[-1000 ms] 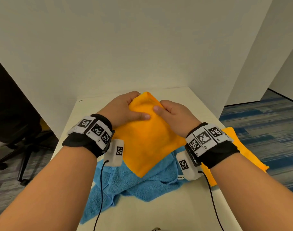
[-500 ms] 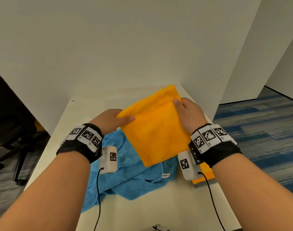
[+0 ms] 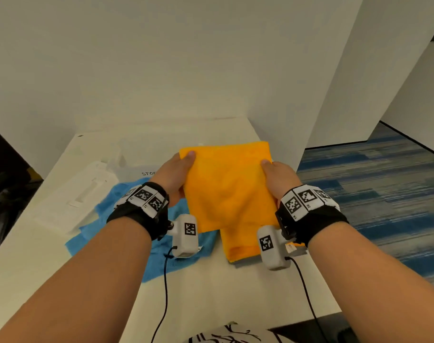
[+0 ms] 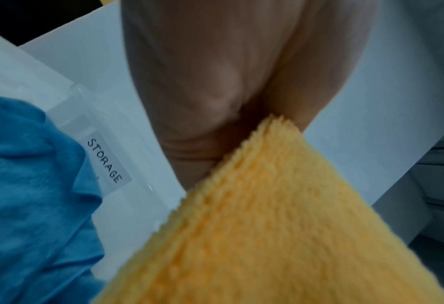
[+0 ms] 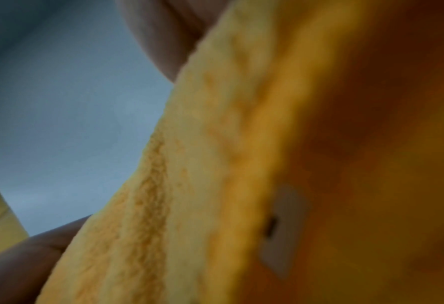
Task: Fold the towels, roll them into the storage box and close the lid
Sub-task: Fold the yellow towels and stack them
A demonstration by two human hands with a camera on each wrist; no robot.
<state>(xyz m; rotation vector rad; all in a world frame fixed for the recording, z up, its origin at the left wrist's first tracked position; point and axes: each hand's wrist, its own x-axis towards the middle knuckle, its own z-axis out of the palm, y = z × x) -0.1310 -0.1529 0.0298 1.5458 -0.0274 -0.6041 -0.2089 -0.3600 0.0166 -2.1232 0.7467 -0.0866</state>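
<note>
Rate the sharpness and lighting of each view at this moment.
Head view: evenly lit and sharp, wide-angle bend at the edges; both hands, left hand and right hand, read clearly on the orange towel. Left wrist view: dim, towel pile soft, yet the STORAGE label is legible. Right wrist view: heavily blurred and dark, the towel filling most of it.

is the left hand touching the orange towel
Touching. The head view shows the left hand gripping the orange towel's left edge, thumb on top; the left wrist view shows the cloth pinched under the thumb.

Folded orange towel point(image 3: 226, 189) held up, blue towel point(image 3: 117, 219) crumpled on table
</note>
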